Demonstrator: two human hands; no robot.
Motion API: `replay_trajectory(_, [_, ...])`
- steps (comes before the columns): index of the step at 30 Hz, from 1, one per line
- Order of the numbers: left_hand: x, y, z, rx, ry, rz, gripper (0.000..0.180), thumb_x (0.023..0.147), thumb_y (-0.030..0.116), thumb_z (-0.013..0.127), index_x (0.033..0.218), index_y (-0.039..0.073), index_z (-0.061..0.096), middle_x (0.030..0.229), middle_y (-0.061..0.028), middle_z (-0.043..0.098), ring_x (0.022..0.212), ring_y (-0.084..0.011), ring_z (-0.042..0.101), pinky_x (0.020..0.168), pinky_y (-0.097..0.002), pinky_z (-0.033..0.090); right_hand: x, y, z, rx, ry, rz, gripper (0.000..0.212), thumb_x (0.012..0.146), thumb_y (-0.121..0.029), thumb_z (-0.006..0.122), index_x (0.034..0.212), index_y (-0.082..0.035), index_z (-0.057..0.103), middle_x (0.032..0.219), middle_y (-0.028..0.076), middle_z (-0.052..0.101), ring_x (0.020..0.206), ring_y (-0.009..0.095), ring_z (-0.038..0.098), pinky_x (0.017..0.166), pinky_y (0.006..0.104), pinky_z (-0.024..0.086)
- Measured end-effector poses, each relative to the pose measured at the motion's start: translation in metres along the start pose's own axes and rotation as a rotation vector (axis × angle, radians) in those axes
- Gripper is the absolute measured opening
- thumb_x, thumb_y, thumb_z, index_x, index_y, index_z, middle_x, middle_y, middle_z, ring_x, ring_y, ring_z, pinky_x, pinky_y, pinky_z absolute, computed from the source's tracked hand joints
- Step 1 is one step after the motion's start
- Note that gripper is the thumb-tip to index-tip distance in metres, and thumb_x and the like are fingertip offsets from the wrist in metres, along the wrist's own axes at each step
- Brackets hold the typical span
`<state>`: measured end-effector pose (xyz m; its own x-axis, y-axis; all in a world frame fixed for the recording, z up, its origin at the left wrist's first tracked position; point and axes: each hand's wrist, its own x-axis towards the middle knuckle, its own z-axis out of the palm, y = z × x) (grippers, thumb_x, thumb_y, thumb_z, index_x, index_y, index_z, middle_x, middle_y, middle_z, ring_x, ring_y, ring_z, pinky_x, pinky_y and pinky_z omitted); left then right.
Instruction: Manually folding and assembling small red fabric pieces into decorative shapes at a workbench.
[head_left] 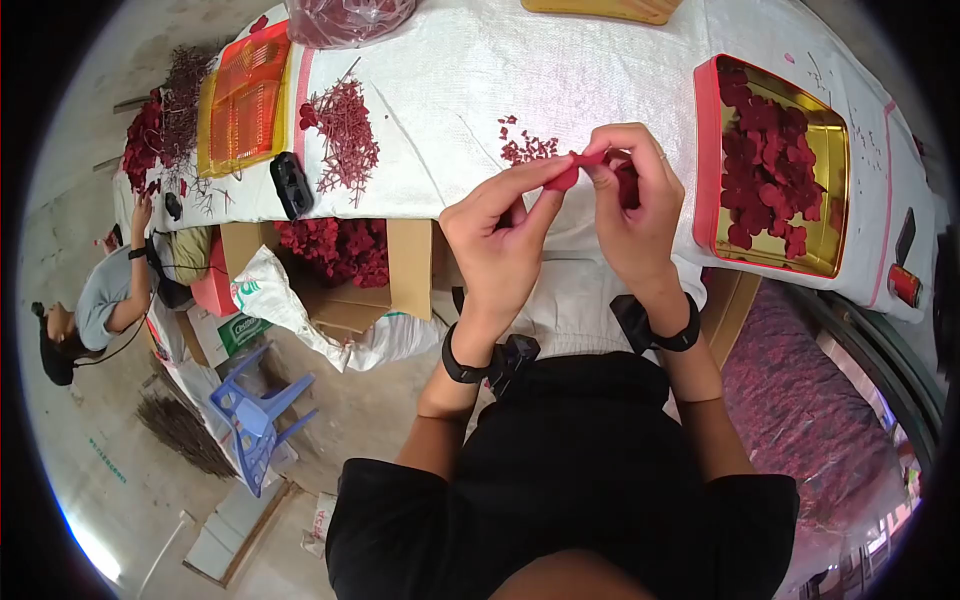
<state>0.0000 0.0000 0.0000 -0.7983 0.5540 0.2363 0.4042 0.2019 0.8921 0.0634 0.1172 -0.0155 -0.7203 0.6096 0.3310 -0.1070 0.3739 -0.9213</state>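
Above the near part of the white-covered table, my left hand (497,238) pinches a small dark red flower (564,179) between thumb and fingertips. The fingertips of my right hand (640,220) grip the same flower from the other side, so the two hands nearly meet. More dark red petals (628,186) show inside the curled fingers of my right hand. Just beyond the fingertips lies a scatter of small red bits (526,147). To the right stands a red tin with a gold inside (706,165), partly filled with loose red flowers (768,165).
Left on the table are a pile of red stems (345,140), a black object (291,186) and orange-red trays (245,95). Below, a cardboard box (410,270) holds red flowers. A blue plastic stool (255,410) stands on the floor. Another person (100,300) works far left.
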Motion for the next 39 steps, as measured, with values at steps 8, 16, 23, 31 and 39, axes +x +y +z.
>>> replay_trajectory(8, [0.006,-0.001,-0.006,-0.421,-0.005,-0.543,0.019,0.092,0.011,0.053,0.105,0.001,0.06,0.088,-0.0052,0.064,0.049,-0.0004,0.037,0.043,-0.0175,0.026,0.011,-0.014,-0.011,0.146,-0.108,0.26,0.006,0.083,0.003,0.057,0.084,-0.002,0.053,0.082,0.001,0.052,0.057,0.002,0.04,0.05,0.0167,0.031])
replay_trajectory(16, [0.016,-0.017,-0.002,-1.153,-0.018,-0.572,0.058,0.093,0.054,0.022,0.111,0.004,0.044,0.104,-0.008,0.051,0.052,-0.0107,0.039,0.049,-0.0225,0.027,0.002,-0.007,-0.014,0.322,-0.29,0.275,0.025,0.077,0.002,0.065,0.067,-0.005,0.043,0.075,0.001,0.053,0.053,0.001,0.032,0.046,0.0183,0.025])
replay_trajectory(23, [0.013,-0.02,0.006,-0.946,0.122,-0.456,0.052,0.093,0.049,0.029,0.11,0.002,0.044,0.106,-0.0092,0.051,0.066,-0.0144,0.048,0.056,-0.024,0.036,-0.004,-0.019,-0.001,0.048,-0.415,0.27,0.04,0.072,0.005,0.07,0.063,-0.007,0.033,0.085,0.005,0.064,0.055,0.001,0.029,0.047,0.0171,0.025])
replay_trajectory(31, [0.012,-0.026,-0.013,-0.869,-0.235,-0.662,0.038,0.092,0.028,0.049,0.115,-0.001,0.052,0.103,-0.0099,0.059,0.079,-0.0139,0.057,0.066,-0.0224,0.044,0.0,0.003,-0.014,0.221,-0.318,0.347,0.042,0.076,0.006,0.067,0.064,-0.008,0.029,0.083,0.004,0.064,0.056,0.0,0.032,0.047,0.0161,0.026])
replay_trajectory(39, [-0.006,-0.057,-0.031,-0.693,-0.043,-0.721,0.018,0.085,0.005,0.063,0.101,-0.003,0.063,0.087,-0.0066,0.067,0.073,-0.0086,0.059,0.067,-0.0203,0.045,0.026,0.03,-0.001,0.091,-0.403,0.574,0.025,0.084,-0.008,0.064,0.07,-0.004,0.043,0.072,0.004,0.06,0.057,0.003,0.043,0.052,0.019,0.036])
